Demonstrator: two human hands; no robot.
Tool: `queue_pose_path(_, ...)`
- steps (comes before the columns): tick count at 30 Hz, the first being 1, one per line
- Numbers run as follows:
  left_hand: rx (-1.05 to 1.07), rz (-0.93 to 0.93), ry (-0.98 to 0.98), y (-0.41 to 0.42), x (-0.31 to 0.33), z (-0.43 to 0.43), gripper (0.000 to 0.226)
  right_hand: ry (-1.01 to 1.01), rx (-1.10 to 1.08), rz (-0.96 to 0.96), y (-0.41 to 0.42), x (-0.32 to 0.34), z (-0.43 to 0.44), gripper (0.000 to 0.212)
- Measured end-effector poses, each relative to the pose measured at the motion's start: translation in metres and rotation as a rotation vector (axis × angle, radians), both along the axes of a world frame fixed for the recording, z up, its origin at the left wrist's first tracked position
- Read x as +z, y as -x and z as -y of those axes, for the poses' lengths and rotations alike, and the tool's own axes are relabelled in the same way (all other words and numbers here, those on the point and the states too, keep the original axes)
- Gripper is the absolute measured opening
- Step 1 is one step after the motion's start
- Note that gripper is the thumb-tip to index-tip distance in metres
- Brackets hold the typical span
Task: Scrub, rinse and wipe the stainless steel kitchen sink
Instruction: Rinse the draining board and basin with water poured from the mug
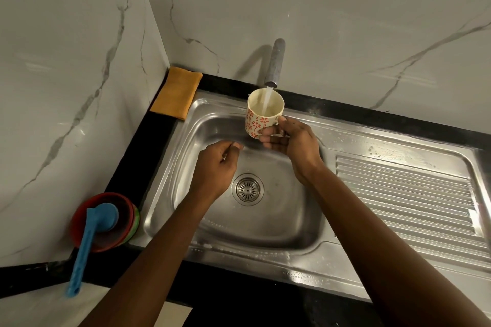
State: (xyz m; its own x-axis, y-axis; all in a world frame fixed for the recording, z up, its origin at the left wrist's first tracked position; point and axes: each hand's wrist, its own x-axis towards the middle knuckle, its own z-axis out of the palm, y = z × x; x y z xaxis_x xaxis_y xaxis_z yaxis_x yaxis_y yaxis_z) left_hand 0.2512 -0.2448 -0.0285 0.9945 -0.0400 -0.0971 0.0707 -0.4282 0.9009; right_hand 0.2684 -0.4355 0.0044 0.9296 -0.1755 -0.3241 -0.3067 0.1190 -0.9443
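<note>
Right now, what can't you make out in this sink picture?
- Mug handle: covered by the right hand.
- Anything pinched in the left hand: curled fingers hide it.
- Tap knob: not visible in the head view.
- Draining board: cut off by the right edge.

One mug [261, 114], one cloth [176, 93], two hands [218, 164].

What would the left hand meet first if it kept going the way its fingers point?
Probably the floral mug held by the right hand; the left hand points up-right toward it, though depth is unclear and it may pass underneath.
</note>
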Motion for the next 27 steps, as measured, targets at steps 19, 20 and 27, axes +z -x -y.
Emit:
queue_pose_path(19,-0.01,-0.001,-0.004,0.0034,0.0023,0.0013,0.022,-0.018,-0.012,0.002,0.0045,0.0016,0.0018,0.025)
queue_pose_path(20,-0.009,0.0,-0.003,0.0034,0.0019,0.0011,0.022,-0.015,-0.013,0.003,0.0047,0.002,0.0017,0.025)
queue_pose_path(27,-0.005,0.004,-0.004,0.0058,0.0032,0.0003,0.023,-0.017,-0.016,0.005,0.005,0.0045,0.0008,0.025)
